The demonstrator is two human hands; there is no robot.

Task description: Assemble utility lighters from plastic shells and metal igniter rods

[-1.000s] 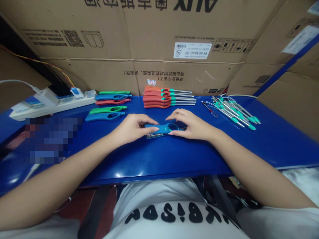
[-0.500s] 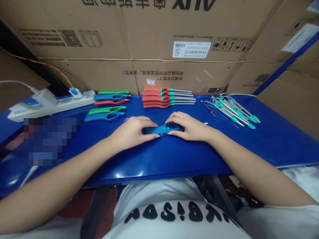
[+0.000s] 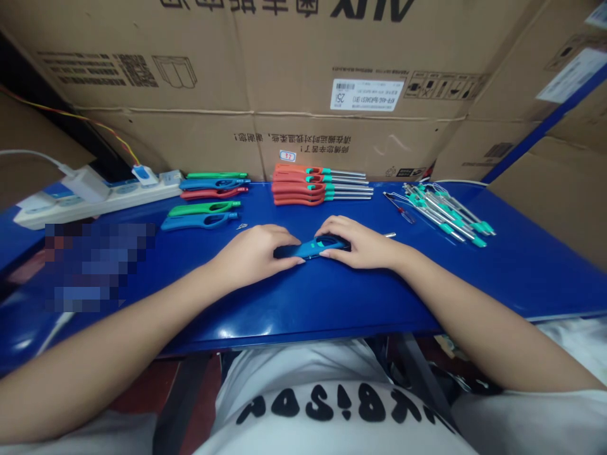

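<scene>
I have a tall sheet of brown printed cardboard [image 3: 294, 76] standing behind everything in my head view, and in front of it a glossy blue surface [image 3: 294, 309]. On my left sits a long white plastic power strip [image 3: 102, 205] with plugs in it. At far right lies a loose pile of thin silver metal tubes with teal plastic ends [image 3: 448, 215]. At back centre, I see a stack of orange-red plastic handles with silver tubes [image 3: 298, 188]; left of it, a spread of green, blue and red plastic handles [image 3: 196, 209].

My left hand [image 3: 253, 253] has its grip closed on one end of a blue plastic handle with a looped opening [image 3: 310, 248], low over the middle of the surface. My right hand [image 3: 360, 243] grips the loop end. A silver rod tip [image 3: 389, 235] shows beyond that hand (I can't tell whether it joins the handle).

A slim piece with a dark red section [image 3: 403, 212] lies near the tubes, and a tiny metal-looking bit [image 3: 241, 226] beyond my left hand.
</scene>
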